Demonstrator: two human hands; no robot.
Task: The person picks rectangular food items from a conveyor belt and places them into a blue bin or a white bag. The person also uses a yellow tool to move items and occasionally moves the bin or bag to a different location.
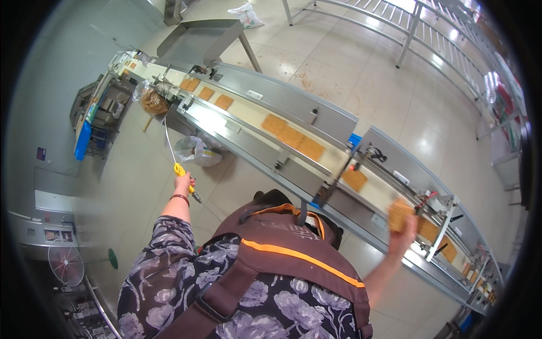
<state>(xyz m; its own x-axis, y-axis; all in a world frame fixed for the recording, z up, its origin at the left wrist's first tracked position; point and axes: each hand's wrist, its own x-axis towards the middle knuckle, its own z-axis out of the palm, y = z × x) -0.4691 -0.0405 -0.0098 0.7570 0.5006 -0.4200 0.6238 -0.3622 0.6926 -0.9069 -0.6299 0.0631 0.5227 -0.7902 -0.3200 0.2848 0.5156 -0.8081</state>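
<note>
My left hand (183,182) is closed round the handle of a yellow air blow gun (180,170). The gun's long thin metal nozzle points up and away, towards the far part of a conveyor line. My right hand (403,240), blurred, is raised over the near right conveyor and holds a flat golden-brown biscuit-like piece (399,215). Whether it is one piece or a small stack I cannot tell. One square piece (354,179) lies on the right belt by a red light spot. Touching squares (293,137) lie on the left belt (245,111), with several spaced pieces farther up.
Metal side rails and brackets (442,226) border the belts. A bag of brown pieces (153,101) and a white plastic bag (197,151) are beyond my left hand. A steel chute table (199,40) and a tubular metal rack (408,36) stand across the line.
</note>
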